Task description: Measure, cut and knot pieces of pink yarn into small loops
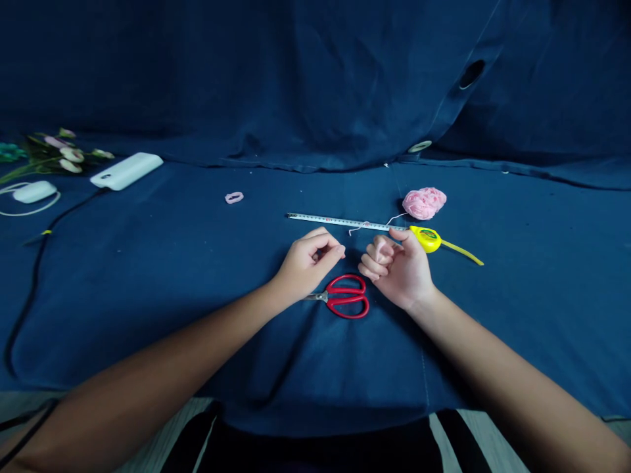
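Observation:
My left hand hovers over the blue cloth with thumb and fingertips pinched together; what it pinches is too thin to make out. My right hand is curled into a loose fist beside it, thumb up near the yellow tape measure case. The tape's white blade is pulled out to the left. A thin pale strand runs from the pink yarn ball across the tape. Red-handled scissors lie closed just below and between both hands.
A small pink ring lies farther back on the blue cloth. At the far left are a white power bank with a black cable, a white device, and artificial flowers.

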Demonstrator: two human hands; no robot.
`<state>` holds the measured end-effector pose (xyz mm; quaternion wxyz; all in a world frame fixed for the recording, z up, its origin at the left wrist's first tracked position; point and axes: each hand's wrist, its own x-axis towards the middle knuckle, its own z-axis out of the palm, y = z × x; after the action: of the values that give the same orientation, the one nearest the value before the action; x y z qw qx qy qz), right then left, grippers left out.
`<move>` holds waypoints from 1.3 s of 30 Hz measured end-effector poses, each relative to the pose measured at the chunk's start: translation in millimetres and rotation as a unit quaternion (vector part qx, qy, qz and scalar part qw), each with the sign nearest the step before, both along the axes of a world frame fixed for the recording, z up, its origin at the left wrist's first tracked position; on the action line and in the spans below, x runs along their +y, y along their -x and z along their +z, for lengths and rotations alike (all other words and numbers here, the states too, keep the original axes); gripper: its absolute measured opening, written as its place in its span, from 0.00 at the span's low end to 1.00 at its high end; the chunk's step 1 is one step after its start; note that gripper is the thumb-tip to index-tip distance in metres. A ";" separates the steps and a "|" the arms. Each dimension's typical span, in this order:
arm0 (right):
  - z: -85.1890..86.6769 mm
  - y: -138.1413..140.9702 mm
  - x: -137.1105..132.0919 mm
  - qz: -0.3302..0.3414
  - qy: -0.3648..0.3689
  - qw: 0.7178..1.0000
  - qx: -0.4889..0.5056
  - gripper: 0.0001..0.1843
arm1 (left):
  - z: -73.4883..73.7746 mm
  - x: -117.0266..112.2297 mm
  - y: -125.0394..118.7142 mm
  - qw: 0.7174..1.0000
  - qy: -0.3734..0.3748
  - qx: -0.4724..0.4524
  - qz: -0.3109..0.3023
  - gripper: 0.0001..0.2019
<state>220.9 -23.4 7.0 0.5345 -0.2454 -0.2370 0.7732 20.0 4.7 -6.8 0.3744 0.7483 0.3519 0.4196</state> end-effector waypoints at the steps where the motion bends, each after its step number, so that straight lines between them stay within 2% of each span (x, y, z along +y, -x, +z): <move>1: -0.4 0.3 0.1 0.005 -0.008 1.000 -0.005 0.22 | 0.5 -0.5 0.2 1.000 -0.007 0.005 -0.003 0.11; 7: -1.7 3.2 -1.8 0.064 -0.039 0.996 -0.040 0.20 | 2.7 -2.7 0.2 0.999 -0.020 0.023 -0.021 0.07; 10: -0.7 4.8 -3.9 0.093 -0.045 0.993 -0.054 0.24 | 1.3 -3.0 0.0 0.999 -0.021 0.024 -0.041 0.07; 15: 1.2 5.1 -5.9 0.094 -0.029 0.993 -0.071 0.27 | -1.9 -2.2 -0.3 0.998 -0.026 0.010 -0.058 0.08; 21: 0.8 7.8 -5.6 0.095 -0.060 0.990 -0.091 0.29 | 1.3 -1.7 1.8 0.999 -0.004 0.010 -0.040 0.11; 24: 1.4 9.5 -6.1 0.083 -0.070 0.990 -0.088 0.32 | 1.4 -2.8 1.7 0.999 0.038 0.003 -0.033 0.13; 28: 3.8 9.1 -7.2 0.072 -0.090 0.990 -0.075 0.35 | -2.7 -1.8 -1.6 0.996 0.089 -0.005 -0.025 0.21; 31: 4.1 8.2 -6.5 0.065 -0.098 0.990 -0.084 0.36 | -4.5 1.5 -3.3 0.988 0.148 -0.037 -0.031 0.18; 34: 1.9 6.9 -3.3 0.041 -0.100 0.989 -0.100 0.34 | -4.2 6.9 -1.2 0.982 0.181 -0.042 -0.035 0.12; 39: -4.7 2.6 5.2 -0.029 -0.100 0.985 -0.135 0.24 | -5.9 23.4 14.4 0.979 0.190 -0.047 -0.056 0.16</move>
<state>218.3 -18.1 2.2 0.5419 -0.2994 -0.3761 0.6893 5.7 28.1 -12.7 0.5487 0.6616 0.3645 0.3583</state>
